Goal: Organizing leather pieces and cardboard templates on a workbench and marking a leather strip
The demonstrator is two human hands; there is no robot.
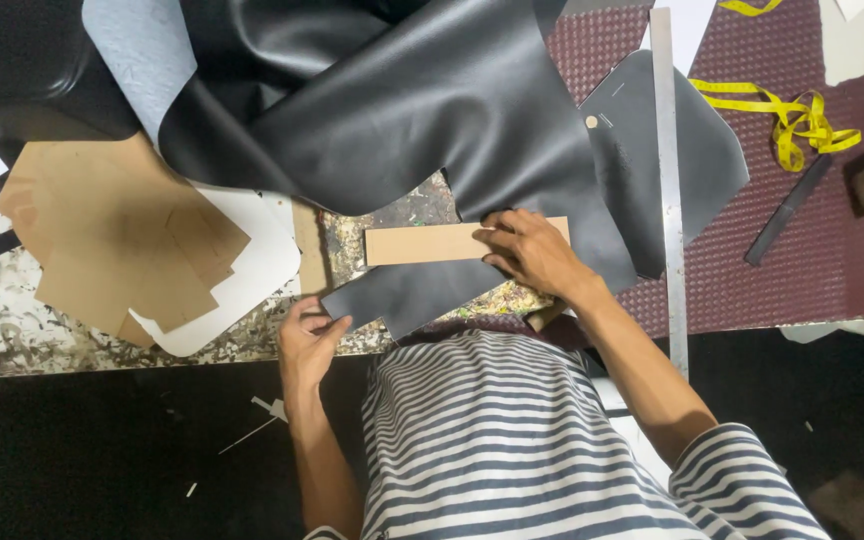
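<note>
Nearest me, at the worktop's (pixel 12 340) front edge, my left hand (pixel 307 340) pinches the near corner of the black leather sheet (pixel 432 130), thumb on top, fingers curled under the flap; my striped shirt (pixel 512 440) fills the frame just below. Slightly further in, my right hand (pixel 532 250) lies flat, fingers spread and pressing down, on the right end of a tan card strip (pixel 432 243), which sits across the leather approx. mid-worktop, parallel to the front edge. The leather runs from that front edge to the far edge, draping in broad folds; judged soft, limp, fairly light, w/ a smooth and prob. slippery face, so it will sag if lifted by one point; best taken at an edge or corner, as the left hand does. The strip looks stiff, thin and light, apt to slide on the leather unless pinned from above. Left of the leather: stacked brown card patterns (pixel 112 240) on a white sheet. Right: a long steel ruler (pixel 667 180) running front to back, a grey cut piece (pixel 712 160) under it, then maroon woven material (pixel 822 220). Far right corner: a yellow tape measure (pixel 792 115).
</note>
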